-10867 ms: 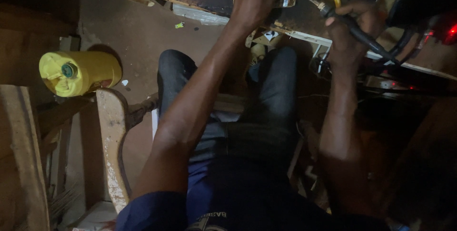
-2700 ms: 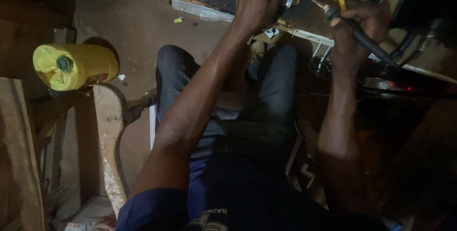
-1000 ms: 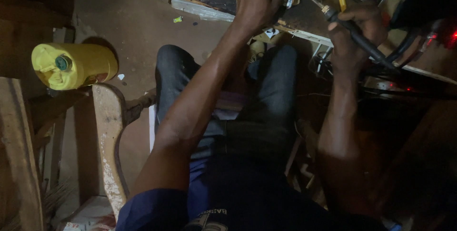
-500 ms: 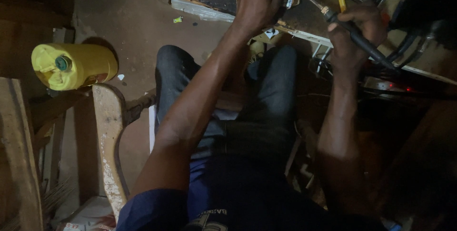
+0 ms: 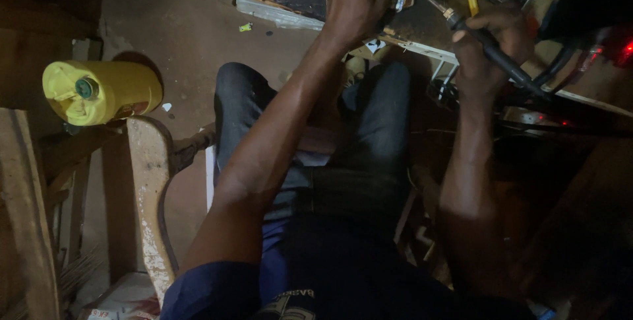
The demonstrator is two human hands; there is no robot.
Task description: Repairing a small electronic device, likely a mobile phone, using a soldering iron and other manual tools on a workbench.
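A jerrycan lies on the floor left of the knees (beside a wooden chair).

The big yellow jug sits on the brown floor. Right of the jug, the floor is bare up to the person's legs. Below the jug, wooden planks block the way. Far right of it, black cables crowd the bench.

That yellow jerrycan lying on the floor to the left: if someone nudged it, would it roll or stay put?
The yellow jerrycan lies on its side with its capped mouth facing the camera, and its body looks rounded, so a sideways push would probably roll it. It looks like plastic, so likely tough rather than fragile. Whether it is full cannot be told, so its weight is uncertain.
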